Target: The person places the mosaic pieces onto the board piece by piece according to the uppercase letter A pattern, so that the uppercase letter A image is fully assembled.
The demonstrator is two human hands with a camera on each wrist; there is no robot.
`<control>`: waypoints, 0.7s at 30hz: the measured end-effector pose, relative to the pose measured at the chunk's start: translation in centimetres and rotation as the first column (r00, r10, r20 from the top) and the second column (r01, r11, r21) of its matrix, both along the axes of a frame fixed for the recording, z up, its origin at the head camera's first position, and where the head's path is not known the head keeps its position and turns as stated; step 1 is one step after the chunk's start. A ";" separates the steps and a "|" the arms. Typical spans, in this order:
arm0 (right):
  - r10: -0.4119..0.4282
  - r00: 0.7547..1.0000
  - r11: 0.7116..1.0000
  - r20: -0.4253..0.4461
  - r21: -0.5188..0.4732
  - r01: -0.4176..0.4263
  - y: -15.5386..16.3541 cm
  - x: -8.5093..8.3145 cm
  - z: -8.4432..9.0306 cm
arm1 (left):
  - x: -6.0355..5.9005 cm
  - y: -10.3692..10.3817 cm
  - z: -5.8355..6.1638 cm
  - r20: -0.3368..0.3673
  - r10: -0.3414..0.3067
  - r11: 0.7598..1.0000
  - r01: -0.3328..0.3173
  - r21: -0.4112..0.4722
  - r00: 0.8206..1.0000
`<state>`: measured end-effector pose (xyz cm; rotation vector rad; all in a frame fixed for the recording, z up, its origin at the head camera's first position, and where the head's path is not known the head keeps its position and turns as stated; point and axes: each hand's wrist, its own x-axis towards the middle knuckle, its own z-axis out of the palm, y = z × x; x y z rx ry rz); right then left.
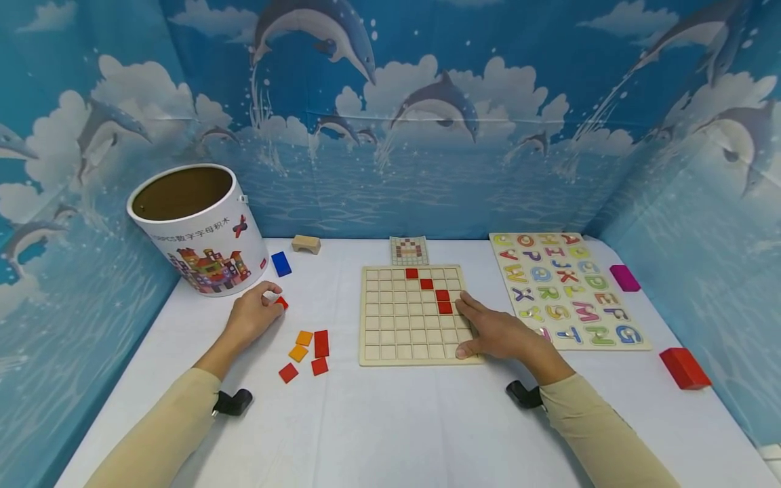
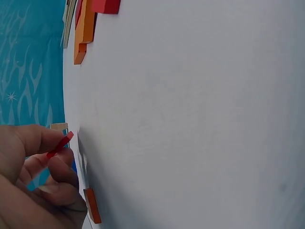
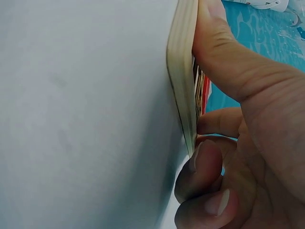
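The wooden grid board (image 1: 415,315) lies flat near the middle of the white table (image 1: 390,420), and four red tiles (image 1: 434,289) already sit in its cells, stepping down diagonally from the far row toward the right edge. Most cells are bare, so by my reading the pattern is only just begun.

The right hand (image 1: 497,332) rests on the board's right side with fingers spread flat over the cells; in the right wrist view the thumb (image 3: 214,52) presses against the board's top face at its edge while the other fingers lie beside it. It steadies the board and grips nothing.

The left hand (image 1: 253,315) is left of the board, near the tub. Its fingertips pinch a small red tile (image 2: 60,144), held just off the table, as the left wrist view shows.

Between that hand and the board lies a loose cluster of spare tiles (image 1: 308,352), orange and red, not yet placed.

Further out, a small pattern card (image 1: 409,250) lies just beyond the board's far edge. A white cardboard tub (image 1: 198,230) stands open at far left, with a blue block (image 1: 281,263) and a wooden arch block (image 1: 306,244) beside it. An alphabet puzzle (image 1: 564,288) lies right of the board, with a magenta block (image 1: 625,278) and a red block (image 1: 684,367) near its right side.
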<state>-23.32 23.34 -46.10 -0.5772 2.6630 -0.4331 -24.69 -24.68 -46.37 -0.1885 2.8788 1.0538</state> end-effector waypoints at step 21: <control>-0.006 1.000 1.000 0.000 0.005 0.006 -0.2 0.3 0.5 | -1.0 4.7 1.5 0.128 -0.029 0.962 -0.007 0.273 0.991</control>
